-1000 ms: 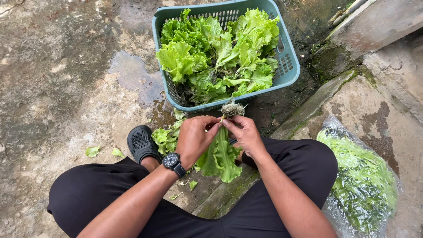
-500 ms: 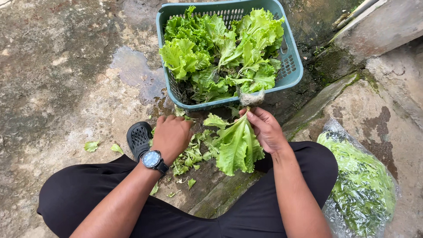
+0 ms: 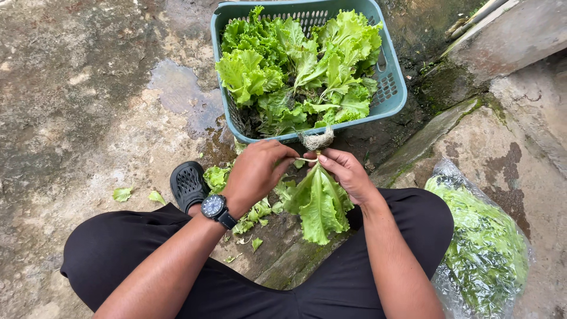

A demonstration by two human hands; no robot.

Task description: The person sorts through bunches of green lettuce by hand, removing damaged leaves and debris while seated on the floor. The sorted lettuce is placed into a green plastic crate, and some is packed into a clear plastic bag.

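Lettuce head (image 3: pixel 319 204) pinched at its stem by both hands' fingers (image 3: pixel 289 158); teal basket (image 3: pixel 394 88) holds lettuce.

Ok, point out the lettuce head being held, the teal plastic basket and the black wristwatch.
Green lettuce head with roots (image 3: pixel 319 207), head view, on a hanging leaf.
Teal plastic basket (image 3: pixel 394 88), head view, on its right wall.
Black wristwatch (image 3: pixel 213 207), head view, on its dial.
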